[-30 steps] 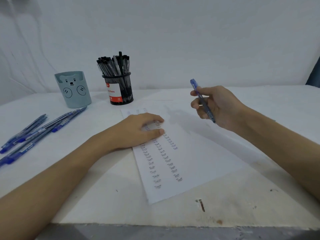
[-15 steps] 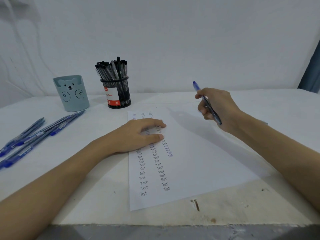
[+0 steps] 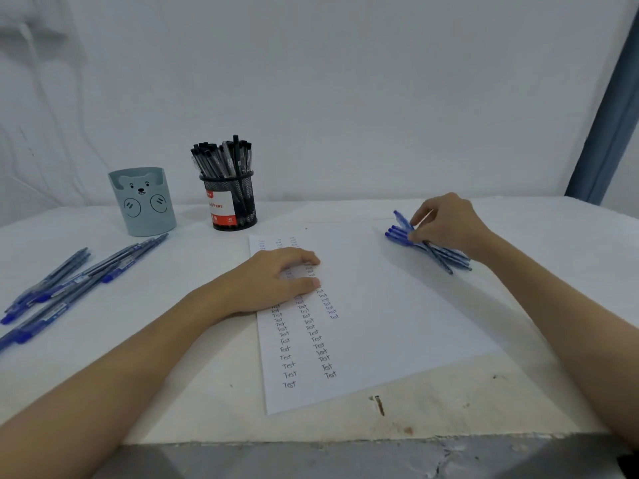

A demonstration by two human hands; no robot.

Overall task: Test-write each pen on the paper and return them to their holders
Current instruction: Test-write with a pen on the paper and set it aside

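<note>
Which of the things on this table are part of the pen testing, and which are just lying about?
Part of the job:
paper with rows of "Test"
right hand at the blue pens on the right
left hand pressing on the paper
blue pens on the left
mesh holder of black pens
bear cup

Just there:
table
blue curtain

Two holders (image 3: 142, 202), one paper (image 3: 397, 305), two hands (image 3: 276, 278).

Under my left grip (image 3: 276, 281) lies the white paper (image 3: 380, 305), rows of "Test" down its left part. My right grip (image 3: 446, 224) pinches one blue pen (image 3: 403, 219) crossing the blue pile (image 3: 446, 255) beneath it. Beyond my left grip stand the bear holder (image 3: 143, 202) and mesh holder (image 3: 230, 202), full of black pens (image 3: 221, 160); more blue pens (image 3: 79, 281) lie left.
</note>
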